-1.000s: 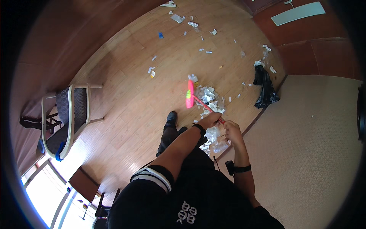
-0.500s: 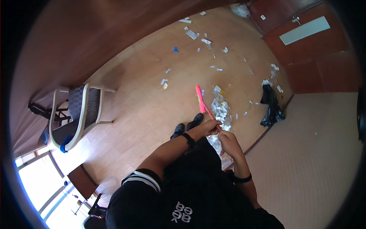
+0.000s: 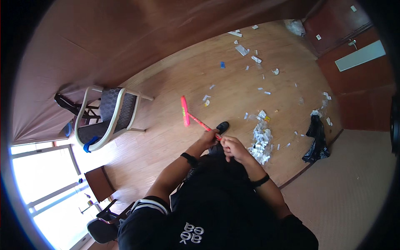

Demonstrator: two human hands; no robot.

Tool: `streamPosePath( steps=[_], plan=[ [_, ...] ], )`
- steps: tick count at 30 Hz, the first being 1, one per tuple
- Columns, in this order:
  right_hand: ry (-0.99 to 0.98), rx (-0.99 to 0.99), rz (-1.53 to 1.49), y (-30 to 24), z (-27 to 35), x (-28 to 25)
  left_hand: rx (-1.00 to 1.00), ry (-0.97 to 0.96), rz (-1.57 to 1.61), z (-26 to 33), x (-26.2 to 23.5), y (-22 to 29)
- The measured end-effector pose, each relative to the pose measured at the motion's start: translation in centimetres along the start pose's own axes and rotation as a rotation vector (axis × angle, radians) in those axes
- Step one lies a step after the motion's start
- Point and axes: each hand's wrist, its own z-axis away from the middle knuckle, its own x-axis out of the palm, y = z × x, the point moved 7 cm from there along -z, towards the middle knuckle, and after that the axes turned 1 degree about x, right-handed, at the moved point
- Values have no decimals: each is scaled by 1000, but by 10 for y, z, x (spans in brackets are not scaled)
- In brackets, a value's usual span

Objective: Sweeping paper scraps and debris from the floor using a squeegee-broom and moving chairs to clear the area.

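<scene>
A pink-headed broom (image 3: 185,111) with a red patterned handle points forward and left from my body. My left hand (image 3: 209,138) is closed round the handle, and my right hand (image 3: 234,148) grips its upper end just beside it. The broom's head is over the wooden floor, left of my shoe (image 3: 223,127); I cannot tell if it touches the boards. To the right of my hands lies a long heap of white paper scraps and clear plastic (image 3: 261,143).
Scattered litter (image 3: 242,50) lies across the far floor, with a blue scrap (image 3: 222,65) among it. A black plastic bag (image 3: 316,139) lies at the right near the wall. A padded armchair (image 3: 118,108) stands at the left. A brown door (image 3: 354,58) is at the far right.
The broom's head has swung left, away from the litter heap, and both hands have moved left with it. The view has turned, and more of the heap now shows.
</scene>
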Motion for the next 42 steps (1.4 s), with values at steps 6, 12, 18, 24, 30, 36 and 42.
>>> streamPosePath(
  steps=[6, 12, 18, 24, 30, 36, 42],
  plan=[
    [-119, 105, -118, 27, -108, 22, 47, 318, 66, -23, -106, 29],
    [70, 108, -166, 38, -162, 6, 362, 60, -483, -65, -126, 50],
    [249, 137, -312, 13, -134, -88, -107, 103, -161, -130, -37, 25],
    [406, 69, -455, -24, -50, -161, 86, -201, -585, -174, 79, 0],
    [620, 59, -423, -33, 44, -205, -363, -271, -295, -133, 207, -37],
    [829, 46, -291, -77, 91, -210, -534, -480, -226, -127, 276, -55],
    [913, 4, -86, -99, 84, -209, -484, -549, -180, -125, 301, -32]
  ],
)
